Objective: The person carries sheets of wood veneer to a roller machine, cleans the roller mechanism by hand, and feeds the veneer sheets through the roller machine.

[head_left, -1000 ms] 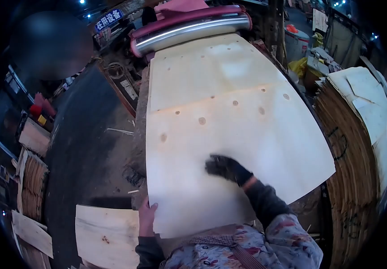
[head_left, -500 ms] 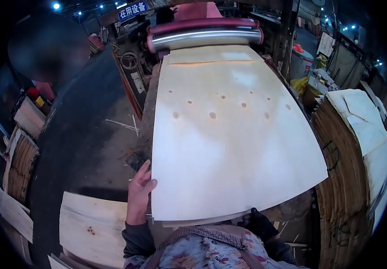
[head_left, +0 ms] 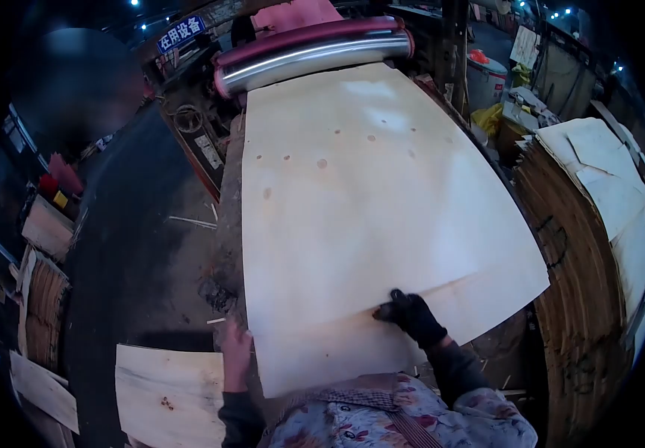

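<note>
A large pale wood veneer sheet (head_left: 352,224) with several small knots lies in front of me, its far end at the shiny metal roller (head_left: 315,63). My right hand (head_left: 413,319), in a black glove, reaches over the lower right middle with its fingers closed on the near edge of this upper sheet. Beneath that edge another veneer sheet (head_left: 315,362) extends towards my body. Bare and slightly blurred, my left hand (head_left: 236,349) is beside the left edge of the sheets, fingers stretched upward and holding nothing. Whether it touches the edge I cannot tell.
A tall stack of brown veneer (head_left: 561,254) stands close on the right, pale sheets on top. At lower left lies another pale sheet (head_left: 169,392). Dark floor (head_left: 139,224) runs along the left, with thin wood strips (head_left: 194,222) on it. A white drum (head_left: 485,82) stands back right.
My right hand has moved from the near edge forward onto the sheets. The upper sheet has shifted towards the roller, exposing the one below. My left hand has dropped slightly nearer my body.
</note>
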Available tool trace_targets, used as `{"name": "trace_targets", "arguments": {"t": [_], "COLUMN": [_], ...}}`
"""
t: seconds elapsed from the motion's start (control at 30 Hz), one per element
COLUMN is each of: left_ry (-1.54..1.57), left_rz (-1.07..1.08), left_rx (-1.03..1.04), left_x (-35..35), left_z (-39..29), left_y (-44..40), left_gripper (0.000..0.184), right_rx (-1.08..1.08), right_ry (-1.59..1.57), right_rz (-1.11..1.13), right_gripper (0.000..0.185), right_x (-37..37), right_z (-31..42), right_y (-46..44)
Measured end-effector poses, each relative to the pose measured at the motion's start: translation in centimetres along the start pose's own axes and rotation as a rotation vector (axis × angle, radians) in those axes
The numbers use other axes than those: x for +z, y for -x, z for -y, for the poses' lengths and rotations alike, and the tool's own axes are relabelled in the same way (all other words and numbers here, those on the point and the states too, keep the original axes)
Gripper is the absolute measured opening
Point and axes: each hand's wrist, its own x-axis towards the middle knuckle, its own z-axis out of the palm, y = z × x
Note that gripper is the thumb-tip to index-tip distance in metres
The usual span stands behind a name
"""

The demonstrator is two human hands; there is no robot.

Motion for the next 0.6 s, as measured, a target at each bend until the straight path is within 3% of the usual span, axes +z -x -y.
{"name": "trace_targets", "arguments": {"t": [0.03, 0.07, 0.13, 0.2, 0.23, 0.3, 0.43, 0.5, 0.6], "left_ry": [-0.007, -0.055, -0.11, -0.476, -0.483, -0.235, 0.04, 0.397, 0.625], "left_rz": [0.0, 0.089, 0.176, -0.055, -0.052, 0.012, 0.019, 0.117, 0.207], "left_rx": [-0.002, -0.05, -0.11, -0.112, -0.118, -0.137, -0.098, -0.12, -0.14], "left_x": [0.9, 1.9, 4.0, 5.7, 5.7, 5.0, 3.6, 2.9, 1.6], "left_z": [0.3, -1.2, -2.8, -3.4, -2.9, -0.6, 2.2, 1.1, -3.4], "left_y": [0.3, 1.4, 2.9, 3.7, 3.5, 2.8, 2.2, 1.9, 2.9], "left_gripper": [0.064, 0.064, 0.065, 0.067, 0.067, 0.065, 0.058, 0.055, 0.056], "right_rx": [0.247, 0.206, 0.294, 0.289, 0.272, 0.188, 0.086, 0.188, 0.332], "right_ry": [-0.822, -0.904, -0.877, -0.939, -1.001, -1.163, -1.086, -1.117, -1.086], "right_rz": [-0.097, -0.088, -0.148, -0.119, -0.084, -0.003, -0.023, 0.181, 0.305], "right_gripper": [0.023, 0.022, 0.019, 0.017, 0.016, 0.02, 0.025, 0.033, 0.045], "right_x": [-0.4, -1.1, -2.4, -3.2, -3.4, -3.1, -1.3, 0.0, 2.0], "right_z": [-1.7, -2.1, -3.8, -3.6, -3.4, -2.6, -2.1, -2.2, -3.0], "right_y": [-1.7, -3.4, -7.9, -12.5, -14.6, -18.1, -20.3, -18.0, -10.3]}}
